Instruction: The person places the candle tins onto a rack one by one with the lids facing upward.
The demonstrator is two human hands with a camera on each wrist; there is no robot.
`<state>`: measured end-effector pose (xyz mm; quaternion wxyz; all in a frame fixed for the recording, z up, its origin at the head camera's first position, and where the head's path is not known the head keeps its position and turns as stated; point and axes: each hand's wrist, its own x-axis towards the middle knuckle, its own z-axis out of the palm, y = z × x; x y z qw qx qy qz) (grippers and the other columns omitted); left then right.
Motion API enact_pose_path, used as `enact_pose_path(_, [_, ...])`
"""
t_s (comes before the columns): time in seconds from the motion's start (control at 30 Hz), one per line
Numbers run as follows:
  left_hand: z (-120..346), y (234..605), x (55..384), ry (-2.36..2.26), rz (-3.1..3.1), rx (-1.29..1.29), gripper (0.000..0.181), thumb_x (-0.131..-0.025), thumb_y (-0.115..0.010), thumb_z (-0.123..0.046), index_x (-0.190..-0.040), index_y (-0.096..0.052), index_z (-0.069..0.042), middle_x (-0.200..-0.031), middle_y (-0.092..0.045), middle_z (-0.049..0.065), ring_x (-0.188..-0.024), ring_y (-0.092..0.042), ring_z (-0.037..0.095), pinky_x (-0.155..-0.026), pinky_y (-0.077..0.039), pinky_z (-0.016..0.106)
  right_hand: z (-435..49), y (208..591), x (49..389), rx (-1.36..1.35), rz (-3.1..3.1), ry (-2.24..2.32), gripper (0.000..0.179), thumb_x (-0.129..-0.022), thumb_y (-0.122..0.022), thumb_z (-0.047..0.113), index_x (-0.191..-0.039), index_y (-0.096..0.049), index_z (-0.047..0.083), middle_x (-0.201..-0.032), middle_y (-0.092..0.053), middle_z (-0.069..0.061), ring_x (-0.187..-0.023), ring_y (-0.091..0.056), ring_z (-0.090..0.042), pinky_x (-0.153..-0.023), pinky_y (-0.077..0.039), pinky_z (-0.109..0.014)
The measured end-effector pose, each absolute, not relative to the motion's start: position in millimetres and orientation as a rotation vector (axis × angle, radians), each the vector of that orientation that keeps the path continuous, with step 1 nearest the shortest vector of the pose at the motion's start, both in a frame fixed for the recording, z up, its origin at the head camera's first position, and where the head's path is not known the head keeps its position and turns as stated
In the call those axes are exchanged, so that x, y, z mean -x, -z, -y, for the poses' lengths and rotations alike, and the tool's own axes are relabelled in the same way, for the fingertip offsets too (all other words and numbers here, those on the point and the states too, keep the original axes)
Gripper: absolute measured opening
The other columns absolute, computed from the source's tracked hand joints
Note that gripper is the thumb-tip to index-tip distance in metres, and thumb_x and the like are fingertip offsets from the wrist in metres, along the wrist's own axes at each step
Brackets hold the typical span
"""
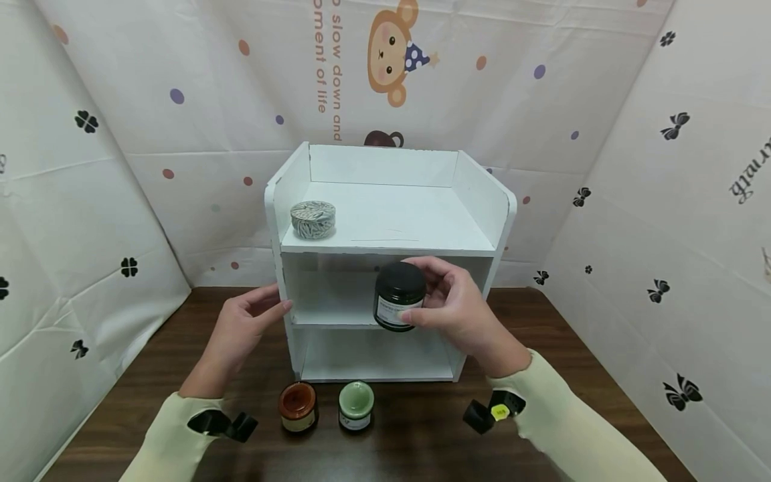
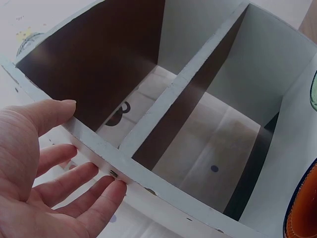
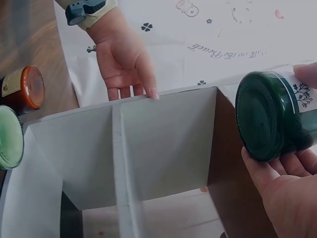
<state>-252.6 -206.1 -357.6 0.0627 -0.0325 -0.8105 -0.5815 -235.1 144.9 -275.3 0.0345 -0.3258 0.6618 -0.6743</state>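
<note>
In the head view my right hand [image 1: 454, 308] grips a dark green candle jar [image 1: 399, 294] with a black lid and a white label. The thumb lies over the label, and the jar is held upright in front of the shelf's middle level. The right wrist view shows the jar's glass base [image 3: 260, 116]. My left hand [image 1: 243, 328] is at the left side of the white shelf unit [image 1: 385, 250]. In the left wrist view its thumb is at the panel's front edge and its fingers lie loosely along the outer face.
A round patterned tin [image 1: 313, 219] sits at the left of the top shelf. On the dark wooden table [image 1: 241, 361] before the unit stand an amber jar [image 1: 298, 407] and a light green jar [image 1: 356, 406]. Printed cloth [image 1: 211, 120] hangs behind and on both sides.
</note>
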Motion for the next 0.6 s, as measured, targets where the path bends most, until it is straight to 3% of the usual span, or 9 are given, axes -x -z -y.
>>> enact_pose_path(0.33, [205, 358, 254, 1.779, 2.445, 0.100, 0.069, -0.093, -0.072, -0.051, -0.149, -0.055, -0.014, -0.149, -0.058, 0.012, -0.135, -0.056, 0.030, -0.111, -0.046, 0.054, -140, 256, 239, 1.027, -2.029, 2.071, 0.066, -0.076, -0.078, -0.011, -0.137, -0.055, -0.002, -0.123, -0.067, -0.005, -0.108, -0.065, -0.015, -0.098, -0.055, -0.025])
enact_pose_path(0.6, [207, 358, 254, 1.776, 2.451, 0.087, 0.069, -0.092, -0.072, -0.053, -0.149, -0.055, -0.017, -0.149, -0.058, 0.011, -0.134, -0.056, 0.029, -0.111, -0.047, 0.053, -136, 241, 245, 1.025, -2.056, 2.056, 0.066, -0.077, -0.083, -0.003, -0.137, -0.056, 0.000, -0.124, -0.068, -0.006, -0.108, -0.066, -0.017, -0.097, -0.056, -0.027])
